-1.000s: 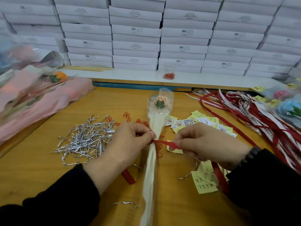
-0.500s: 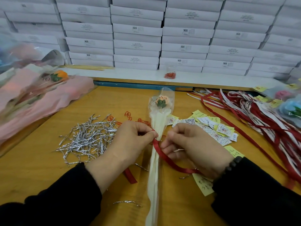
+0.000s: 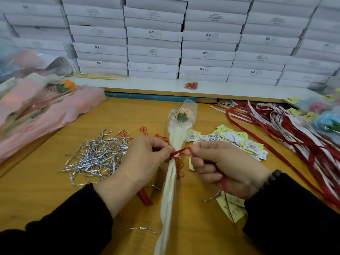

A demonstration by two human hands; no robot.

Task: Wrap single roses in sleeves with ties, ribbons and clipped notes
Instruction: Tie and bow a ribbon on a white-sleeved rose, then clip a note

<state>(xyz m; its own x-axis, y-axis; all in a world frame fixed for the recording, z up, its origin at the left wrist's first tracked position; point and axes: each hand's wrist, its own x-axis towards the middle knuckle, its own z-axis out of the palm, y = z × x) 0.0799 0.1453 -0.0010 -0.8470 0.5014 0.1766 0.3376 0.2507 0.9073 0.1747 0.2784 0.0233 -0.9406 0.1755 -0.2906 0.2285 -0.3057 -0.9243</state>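
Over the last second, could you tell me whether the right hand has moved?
Yes. The right hand has come in toward the sleeved rose, covering the yellow note it was clear of, pulling the red ribbon.

Boxes: white flat cartons (image 3: 154, 52), some printed SGS, stacked in rows well beyond the hands, filling the background.
Shelf: white ledge (image 3: 147, 85) under the stacks, running across behind the hands.
Sticks: thin wooden sticks (image 3: 97, 76) lying on the ledge, far up-left of the hands.
Table: yellow wooden top (image 3: 36, 196) beneath the hands.
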